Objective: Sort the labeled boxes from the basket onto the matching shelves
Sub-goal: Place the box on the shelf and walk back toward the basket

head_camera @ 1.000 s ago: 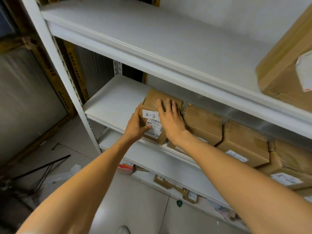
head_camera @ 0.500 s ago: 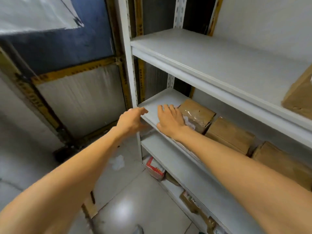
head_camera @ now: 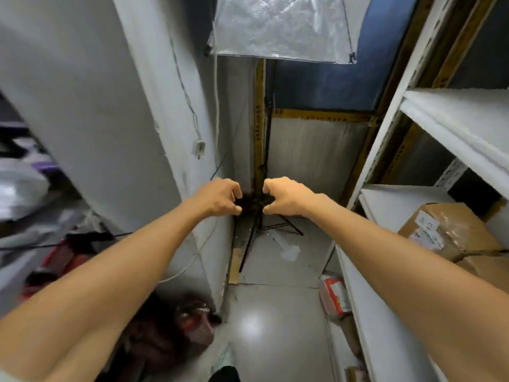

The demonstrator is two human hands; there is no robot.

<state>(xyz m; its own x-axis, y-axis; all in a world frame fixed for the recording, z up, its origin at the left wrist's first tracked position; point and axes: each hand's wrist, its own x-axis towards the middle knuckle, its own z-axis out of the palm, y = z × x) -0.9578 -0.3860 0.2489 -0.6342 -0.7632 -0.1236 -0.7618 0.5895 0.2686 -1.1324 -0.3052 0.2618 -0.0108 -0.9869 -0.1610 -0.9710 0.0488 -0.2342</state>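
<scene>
Both my hands hover in mid-air in front of me, away from the shelves. My left hand (head_camera: 219,197) and my right hand (head_camera: 285,197) face each other with fingers loosely curled, and neither holds anything. The white shelf unit (head_camera: 385,199) stands at the right. On its middle shelf lies a brown cardboard box labelled A-2 (head_camera: 451,230), with another brown box (head_camera: 487,267) beside it. The basket is out of view.
A white wall or pillar (head_camera: 110,119) rises close on the left. A black light stand (head_camera: 259,224) with a silver reflector (head_camera: 281,26) fills the corner ahead. Red and dark items (head_camera: 190,323) lie on the floor at the left; a red-and-white package (head_camera: 334,297) sits under the shelves.
My hands have let go of the A-2 box and pulled off the shelf. My view has swung left, so the shelves now sit at the right edge.
</scene>
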